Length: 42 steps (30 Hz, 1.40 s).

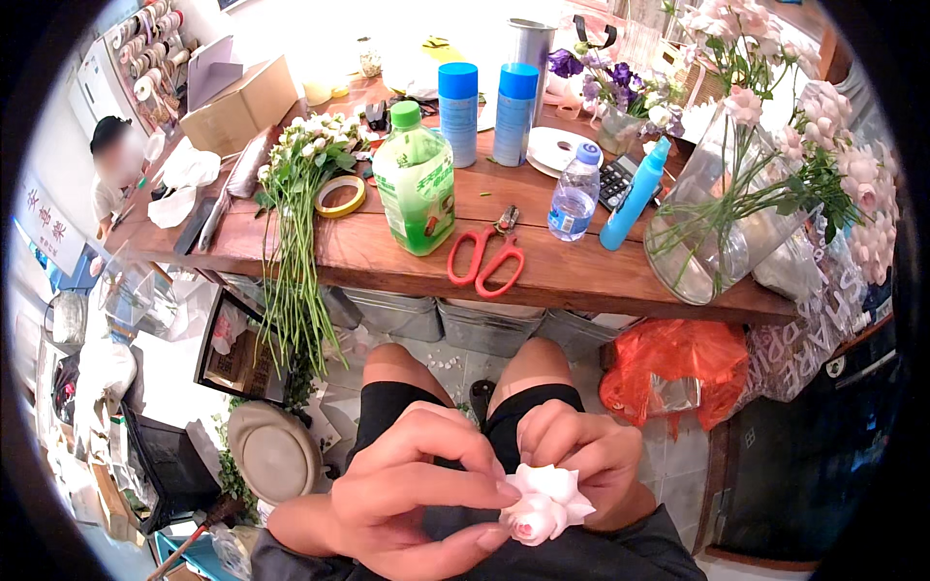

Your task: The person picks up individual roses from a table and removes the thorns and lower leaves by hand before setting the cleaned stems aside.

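A pale pink rose bloom (546,501) is between my two hands, low in the view over my lap. My right hand (581,450) is curled behind the bloom and holds it from the right; the stem is hidden. My left hand (429,486) reaches in from the left, its thumb and forefinger at the petals, parted around the bloom's left edge. Beyond my knees, red-handled scissors (487,258) lie on the wooden table (349,254). A bunch of white roses (305,203) lies to their left, its stems hanging over the edge.
A green-capped jug (414,189), two blue-capped spray cans (458,120), a water bottle (574,196) and a roll of yellow tape (340,197) stand or lie on the table. A glass vase of pink flowers (697,232) leans at right, above a red plastic bag (676,363). A person (116,167) is at far left.
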{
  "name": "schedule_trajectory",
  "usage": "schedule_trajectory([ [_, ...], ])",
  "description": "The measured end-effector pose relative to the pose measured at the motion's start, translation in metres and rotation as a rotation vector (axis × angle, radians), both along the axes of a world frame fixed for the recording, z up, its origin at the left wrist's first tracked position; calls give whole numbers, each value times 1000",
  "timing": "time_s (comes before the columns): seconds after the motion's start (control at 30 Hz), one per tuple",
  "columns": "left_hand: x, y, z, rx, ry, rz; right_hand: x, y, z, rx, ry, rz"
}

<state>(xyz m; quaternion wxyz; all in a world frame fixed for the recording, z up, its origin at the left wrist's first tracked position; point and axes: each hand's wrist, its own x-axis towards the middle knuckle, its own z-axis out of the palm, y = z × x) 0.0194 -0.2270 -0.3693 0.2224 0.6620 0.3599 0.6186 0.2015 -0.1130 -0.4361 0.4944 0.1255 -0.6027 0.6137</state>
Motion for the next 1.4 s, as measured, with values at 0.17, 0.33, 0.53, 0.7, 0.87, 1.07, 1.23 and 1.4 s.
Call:
schedule_trajectory([
  [0.17, 0, 3, -1, 5, -9, -4, 2, 0, 1, 7, -25, 23],
  [0.33, 2, 5, -2, 17, -27, 7, 0, 1, 1, 16, -29, 32],
  [0.53, -1, 6, -2, 26, 58, 27, 7, 1, 7, 23, -213, 58],
  [0.7, -1, 6, 1, 22, 67, 24, 11, 2, 14, 10, -243, 191],
  [0.87, 1, 5, 14, 45, 42, 61, 8, 7, 23, 53, -240, 268],
  [1.07, -5, 4, 34, 75, 161, 70, 7, 7, 29, 88, -232, 190],
  [1.23, -6, 5, 39, 30, 215, 45, 3, 3, 24, 70, -199, 179],
  [1.4, -2, 6, 37, -29, 204, 45, 3, 1, 20, 36, -150, 195],
])
